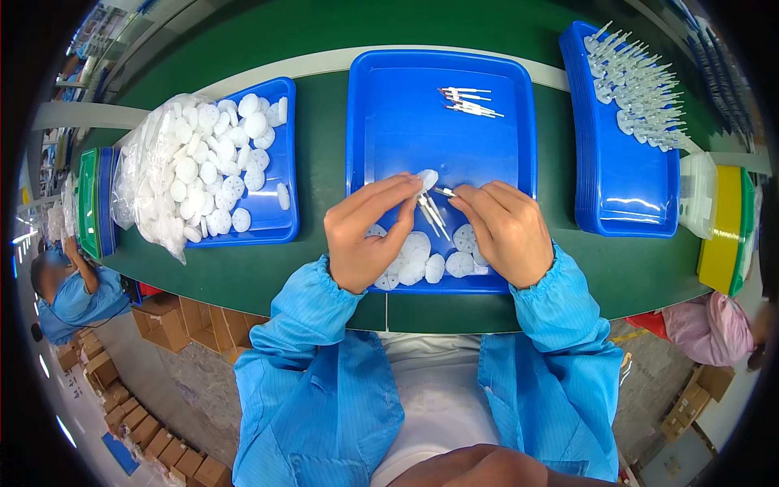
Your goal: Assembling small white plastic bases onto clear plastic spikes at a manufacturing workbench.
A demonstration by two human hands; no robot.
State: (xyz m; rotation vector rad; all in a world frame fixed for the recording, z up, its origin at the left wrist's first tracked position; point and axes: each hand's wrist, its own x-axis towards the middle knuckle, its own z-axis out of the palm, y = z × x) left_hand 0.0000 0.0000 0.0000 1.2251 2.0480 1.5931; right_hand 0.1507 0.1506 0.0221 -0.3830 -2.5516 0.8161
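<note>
Over the middle blue tray (pixel 422 122), my left hand (pixel 359 235) pinches a white round disc (pixel 428 177) between thumb and fingers. Several thin white sticks (pixel 433 214) point down from that disc. Just to its right, my right hand (pixel 513 231) is closed on a small thin stick (pixel 445 192), its tip close to the disc. Whether the tip touches the disc I cannot tell. Beneath my hands, white perforated discs (pixel 414 258) lie along the tray's near side. A small group of loose thin sticks (pixel 471 104), white with dark reddish ends, rests toward the far side.
At left, a blue tray (pixel 284 213) holds a clear bag (pixel 146 174) spilling white discs. Stacked blue trays (pixel 625 199) at right carry rows of discs with sticks standing out (pixel 637 85). Beyond them is a yellow-green container (pixel 722 227). Another person (pixel 77 292) sits at far left, near cardboard boxes (pixel 162 321).
</note>
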